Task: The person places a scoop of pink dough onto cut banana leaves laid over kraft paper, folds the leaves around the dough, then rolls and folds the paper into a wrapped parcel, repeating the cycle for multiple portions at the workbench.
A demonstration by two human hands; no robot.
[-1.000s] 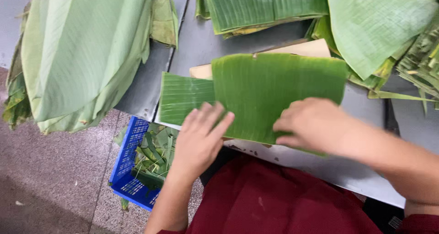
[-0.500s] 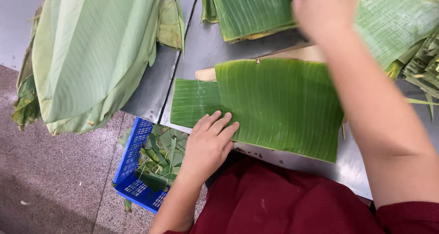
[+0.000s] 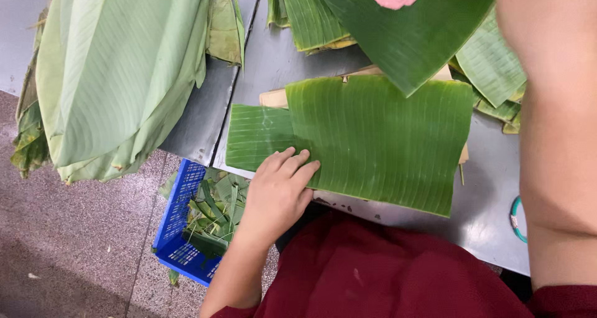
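A cut banana leaf [image 3: 379, 141] is pinned flat on the counter [image 3: 491, 215] by the left hand [image 3: 280, 190], fingers spread, gripping nothing. The right hand's grip cannot be told; its forearm is raised. Firm, even pressure is advisable.

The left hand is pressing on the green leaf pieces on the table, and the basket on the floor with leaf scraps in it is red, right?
Not quite. The basket is blue, not red, as the head view shows. The rest holds: the left hand presses on the green leaf pieces, and the basket holds leaf scraps.
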